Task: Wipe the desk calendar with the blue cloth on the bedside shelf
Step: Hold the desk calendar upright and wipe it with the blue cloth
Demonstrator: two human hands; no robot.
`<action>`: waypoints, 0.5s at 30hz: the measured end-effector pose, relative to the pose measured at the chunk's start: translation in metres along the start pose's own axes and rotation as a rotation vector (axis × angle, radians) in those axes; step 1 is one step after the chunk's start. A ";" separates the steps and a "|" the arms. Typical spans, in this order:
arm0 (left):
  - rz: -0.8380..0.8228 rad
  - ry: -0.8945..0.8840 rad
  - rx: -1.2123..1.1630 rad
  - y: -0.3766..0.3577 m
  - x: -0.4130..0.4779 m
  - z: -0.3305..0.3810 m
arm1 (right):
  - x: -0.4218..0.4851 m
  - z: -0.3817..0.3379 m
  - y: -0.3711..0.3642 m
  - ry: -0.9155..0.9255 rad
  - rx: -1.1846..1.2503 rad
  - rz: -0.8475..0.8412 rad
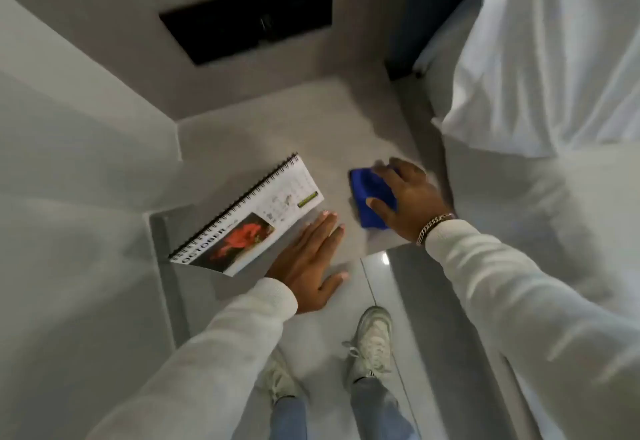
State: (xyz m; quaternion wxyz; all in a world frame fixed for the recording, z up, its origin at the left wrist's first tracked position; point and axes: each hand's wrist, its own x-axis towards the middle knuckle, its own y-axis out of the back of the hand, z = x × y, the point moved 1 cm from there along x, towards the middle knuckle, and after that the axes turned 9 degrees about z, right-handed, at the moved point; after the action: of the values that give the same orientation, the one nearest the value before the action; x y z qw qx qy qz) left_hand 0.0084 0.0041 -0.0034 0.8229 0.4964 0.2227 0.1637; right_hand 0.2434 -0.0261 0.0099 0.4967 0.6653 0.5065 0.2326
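The right hand point(403, 194) lies on top of the blue cloth point(370, 197), fingers spread and curled over it, thumb at its near edge, pressing it to the grey shelf point(277, 135); whether the fingers pinch the cloth I cannot tell. A chain bracelet point(433, 226) sits at that wrist.

The left hand point(308, 263) rests flat and open on the shelf, fingers straight and together, thumb out to the side, holding nothing. Just left of it, its edge touching or nearly touching the fingers, lies the calendar point(249, 221): flat, spiral binding on the far side, page reading "OCTOBER" with a red flower photo. The cloth is to the right of this hand, apart from the calendar.

Right of the right hand is a bed point(554, 76) with white bedding. Below the hands, two pale shoes point(372, 339) stand on a glossy floor point(408, 284).
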 end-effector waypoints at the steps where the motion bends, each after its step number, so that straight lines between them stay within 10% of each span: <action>1: 0.011 -0.018 0.015 -0.018 0.004 -0.004 | 0.001 0.007 -0.018 0.025 -0.025 0.018; 15: 0.174 -0.084 0.266 -0.091 0.012 -0.036 | 0.002 0.003 -0.071 -0.052 -0.078 0.276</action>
State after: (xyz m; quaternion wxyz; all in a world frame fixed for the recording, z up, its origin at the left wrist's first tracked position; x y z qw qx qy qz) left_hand 0.0039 -0.0042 -0.1021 0.7413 0.6247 0.1639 0.1824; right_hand 0.2154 -0.0259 -0.0553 0.4986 0.7146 0.3876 0.3009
